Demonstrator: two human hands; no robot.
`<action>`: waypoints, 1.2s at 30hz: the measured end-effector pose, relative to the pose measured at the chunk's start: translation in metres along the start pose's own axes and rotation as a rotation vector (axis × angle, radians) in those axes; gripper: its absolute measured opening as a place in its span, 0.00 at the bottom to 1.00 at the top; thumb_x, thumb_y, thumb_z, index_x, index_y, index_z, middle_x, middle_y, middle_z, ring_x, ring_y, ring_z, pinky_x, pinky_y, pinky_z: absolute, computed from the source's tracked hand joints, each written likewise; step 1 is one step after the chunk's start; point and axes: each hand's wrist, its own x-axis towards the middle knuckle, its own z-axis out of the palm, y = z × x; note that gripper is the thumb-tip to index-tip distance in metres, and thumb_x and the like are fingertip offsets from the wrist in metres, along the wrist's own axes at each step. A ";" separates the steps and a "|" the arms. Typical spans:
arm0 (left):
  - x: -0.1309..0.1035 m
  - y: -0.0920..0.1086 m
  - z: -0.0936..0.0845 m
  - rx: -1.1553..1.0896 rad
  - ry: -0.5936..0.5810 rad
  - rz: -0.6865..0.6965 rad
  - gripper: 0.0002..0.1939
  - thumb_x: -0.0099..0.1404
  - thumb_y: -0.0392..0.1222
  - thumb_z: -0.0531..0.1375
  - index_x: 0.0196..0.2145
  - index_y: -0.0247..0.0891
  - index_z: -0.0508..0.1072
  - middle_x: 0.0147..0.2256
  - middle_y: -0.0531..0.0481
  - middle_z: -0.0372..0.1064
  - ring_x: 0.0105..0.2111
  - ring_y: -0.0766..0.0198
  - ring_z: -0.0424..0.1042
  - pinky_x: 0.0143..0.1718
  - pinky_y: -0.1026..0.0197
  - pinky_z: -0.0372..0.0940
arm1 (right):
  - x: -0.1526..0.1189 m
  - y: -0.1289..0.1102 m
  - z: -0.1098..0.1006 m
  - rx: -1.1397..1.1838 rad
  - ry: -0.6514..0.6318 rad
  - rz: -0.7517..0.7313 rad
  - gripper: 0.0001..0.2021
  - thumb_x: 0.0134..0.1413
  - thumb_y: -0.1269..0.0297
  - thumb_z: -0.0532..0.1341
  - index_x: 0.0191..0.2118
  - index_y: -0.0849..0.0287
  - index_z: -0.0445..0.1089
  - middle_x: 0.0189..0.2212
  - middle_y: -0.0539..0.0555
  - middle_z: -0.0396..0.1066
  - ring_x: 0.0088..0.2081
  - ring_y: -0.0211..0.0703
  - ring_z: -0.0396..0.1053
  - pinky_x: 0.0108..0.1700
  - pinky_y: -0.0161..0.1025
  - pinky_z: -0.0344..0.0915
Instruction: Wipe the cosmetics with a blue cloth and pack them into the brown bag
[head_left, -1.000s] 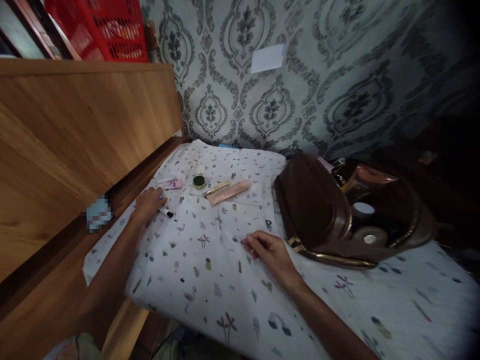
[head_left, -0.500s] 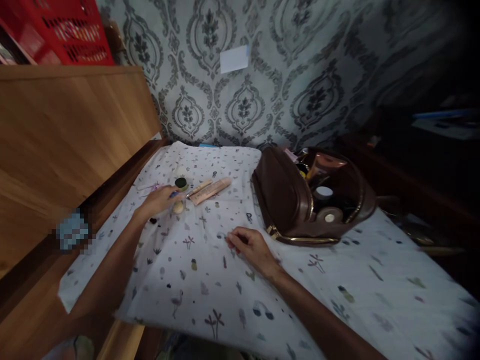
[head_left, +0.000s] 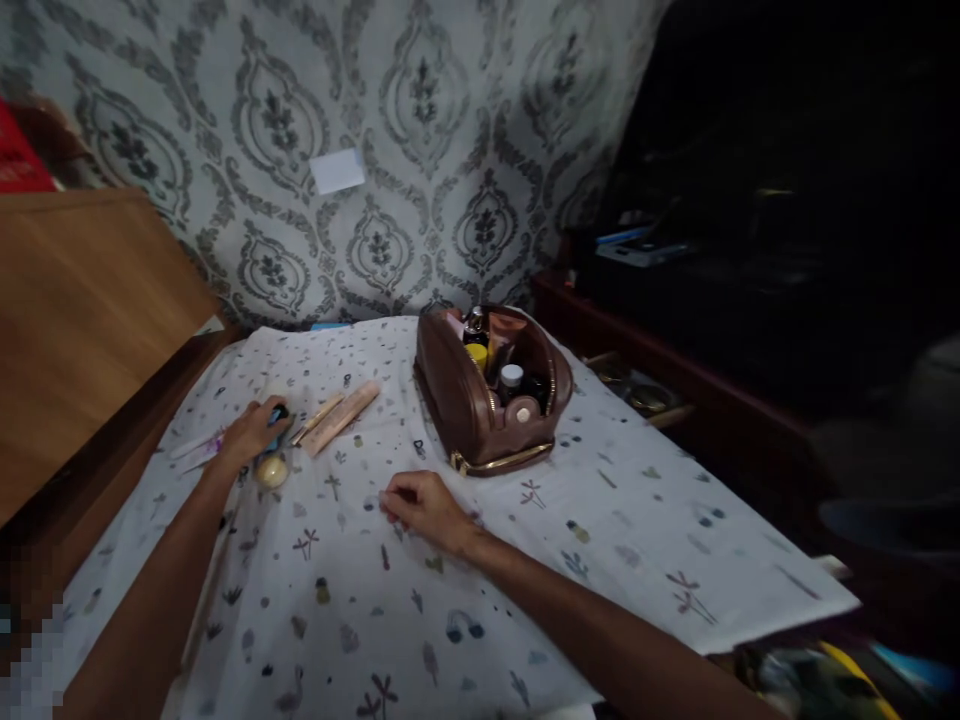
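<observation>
My left hand [head_left: 251,432] is over the left part of the patterned cloth [head_left: 360,620], its fingers around a small bluish item with a dark top [head_left: 277,422]. Just below it lies a round cream-coloured item [head_left: 272,471]. Two slim tubes [head_left: 341,418] lie side by side to the right of that hand. My right hand [head_left: 427,510] rests on the cloth with its fingers curled together; whether anything is in them is hidden. Behind and right of it stands an open brown zip bag [head_left: 457,400], holding a white-capped bottle [head_left: 511,377], a yellow item [head_left: 476,354] and a brown tube [head_left: 504,335].
A wooden panel [head_left: 90,310] borders the left side, with something red [head_left: 22,155] above it. Patterned wallpaper with a white card [head_left: 337,171] rises behind. Dark furniture and a small tray [head_left: 649,395] are at the right.
The view has swung to the right, so the bag and both hands appear further left. My left hand's fingers now wrap the bluish item near the dark-topped spot. My right hand keeps its curled pose.
</observation>
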 end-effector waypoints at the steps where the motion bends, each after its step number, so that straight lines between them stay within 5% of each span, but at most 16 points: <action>1: 0.000 -0.001 0.000 -0.026 0.020 0.009 0.24 0.68 0.53 0.49 0.57 0.45 0.67 0.45 0.43 0.70 0.42 0.52 0.74 0.42 0.56 0.68 | 0.000 0.000 0.000 0.017 0.003 -0.002 0.13 0.53 0.59 0.64 0.24 0.60 0.68 0.19 0.47 0.67 0.20 0.32 0.61 0.24 0.31 0.57; 6: -0.027 0.023 -0.017 -0.389 0.224 0.226 0.25 0.64 0.57 0.52 0.54 0.42 0.68 0.48 0.43 0.71 0.47 0.52 0.72 0.50 0.54 0.67 | 0.000 -0.005 -0.003 0.261 0.001 -0.012 0.22 0.49 0.43 0.67 0.28 0.60 0.69 0.25 0.50 0.71 0.24 0.34 0.68 0.24 0.31 0.61; 11: -0.091 0.091 -0.040 -0.559 0.095 0.596 0.21 0.67 0.56 0.56 0.53 0.45 0.71 0.51 0.45 0.72 0.50 0.55 0.73 0.47 0.60 0.68 | -0.003 -0.018 -0.007 0.602 -0.012 0.014 0.35 0.40 0.35 0.69 0.45 0.59 0.70 0.36 0.53 0.73 0.30 0.38 0.75 0.25 0.30 0.65; 15: -0.121 0.125 -0.042 -0.443 0.085 0.711 0.20 0.68 0.56 0.55 0.53 0.48 0.72 0.49 0.45 0.74 0.45 0.55 0.75 0.40 0.62 0.69 | -0.004 -0.019 -0.010 0.734 -0.106 0.014 0.34 0.38 0.36 0.71 0.40 0.62 0.71 0.31 0.52 0.74 0.29 0.37 0.75 0.26 0.29 0.64; 23: -0.121 0.148 -0.042 -0.526 0.376 0.639 0.18 0.70 0.55 0.51 0.44 0.44 0.76 0.41 0.44 0.74 0.43 0.53 0.74 0.42 0.56 0.67 | -0.003 -0.020 -0.010 0.693 -0.062 -0.006 0.35 0.28 0.43 0.77 0.40 0.60 0.68 0.27 0.46 0.73 0.26 0.36 0.74 0.28 0.31 0.63; 29: -0.123 0.161 -0.030 -0.689 0.241 0.587 0.20 0.70 0.54 0.51 0.30 0.41 0.75 0.28 0.49 0.72 0.31 0.59 0.71 0.35 0.60 0.65 | -0.008 -0.022 -0.010 0.527 -0.098 0.015 0.37 0.24 0.39 0.76 0.37 0.60 0.67 0.24 0.45 0.70 0.26 0.35 0.69 0.28 0.33 0.62; 36: -0.115 0.152 -0.015 -0.927 0.171 0.390 0.21 0.66 0.59 0.57 0.32 0.37 0.78 0.24 0.51 0.71 0.26 0.62 0.71 0.30 0.63 0.67 | -0.013 -0.022 -0.008 0.408 -0.046 -0.002 0.30 0.26 0.48 0.78 0.31 0.58 0.65 0.21 0.40 0.60 0.26 0.31 0.60 0.27 0.31 0.56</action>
